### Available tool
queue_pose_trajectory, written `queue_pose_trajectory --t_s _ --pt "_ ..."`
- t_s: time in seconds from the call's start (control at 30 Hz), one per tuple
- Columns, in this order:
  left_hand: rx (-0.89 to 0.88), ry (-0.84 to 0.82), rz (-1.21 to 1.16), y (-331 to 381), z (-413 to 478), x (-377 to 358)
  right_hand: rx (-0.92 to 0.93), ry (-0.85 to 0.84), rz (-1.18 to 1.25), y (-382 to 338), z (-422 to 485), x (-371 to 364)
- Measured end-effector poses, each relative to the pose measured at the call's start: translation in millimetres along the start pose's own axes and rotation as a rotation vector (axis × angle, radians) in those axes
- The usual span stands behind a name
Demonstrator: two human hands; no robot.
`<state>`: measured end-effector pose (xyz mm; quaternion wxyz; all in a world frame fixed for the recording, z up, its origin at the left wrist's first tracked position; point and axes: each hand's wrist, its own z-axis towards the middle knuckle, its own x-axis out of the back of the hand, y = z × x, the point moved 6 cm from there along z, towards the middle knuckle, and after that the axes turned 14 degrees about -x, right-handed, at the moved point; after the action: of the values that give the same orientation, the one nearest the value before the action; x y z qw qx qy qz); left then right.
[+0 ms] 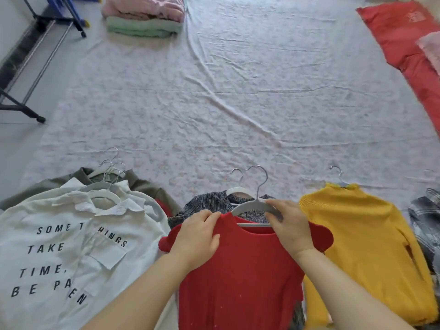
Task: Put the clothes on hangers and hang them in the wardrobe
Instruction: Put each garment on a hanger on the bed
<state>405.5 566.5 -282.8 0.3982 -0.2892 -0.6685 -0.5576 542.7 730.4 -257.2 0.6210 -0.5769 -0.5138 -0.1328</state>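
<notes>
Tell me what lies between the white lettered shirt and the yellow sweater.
Head view: the red top, a grey hanger at its neckline, over a speckled garment.

Left hand [197,235] and right hand [291,225] bare, forearms bare up to the frame edge (only arms visible).

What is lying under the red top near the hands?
A grey patterned garment on a white hanger lies under the red top; its collar shows above the neckline, behind the grey hanger in the right hand. The rest is covered.
</notes>
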Motion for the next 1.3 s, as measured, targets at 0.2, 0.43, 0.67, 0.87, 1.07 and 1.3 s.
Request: queue_pose_trajectory --t_s 0.2,0.43,0.67,0.87,1.07,1.3 --pt "0.105 -0.034 0.021 -53 40 -44 -0.023 -0.089 -0.011 26 68 -63" --pt "0.215 -0.058 0.018 -90 54 -86 -0.122 -0.183 -0.164 55 110 -130" --pt "0.29 -0.106 0.009 -85 19 -86 -0.063 -0.294 -0.194 48 66 -136" --pt "0.377 -0.022 0.006 -75 -16 -28 -0.014 -0.319 -0.116 -2 38 -114" --pt "0.441 0.093 0.041 -77 -61 41 0.079 -0.359 -0.078 -73 11 -112" --pt "0.521 0.065 0.126 -126 -124 85 0.173 -0.432 -0.118 -150 -26 -163"
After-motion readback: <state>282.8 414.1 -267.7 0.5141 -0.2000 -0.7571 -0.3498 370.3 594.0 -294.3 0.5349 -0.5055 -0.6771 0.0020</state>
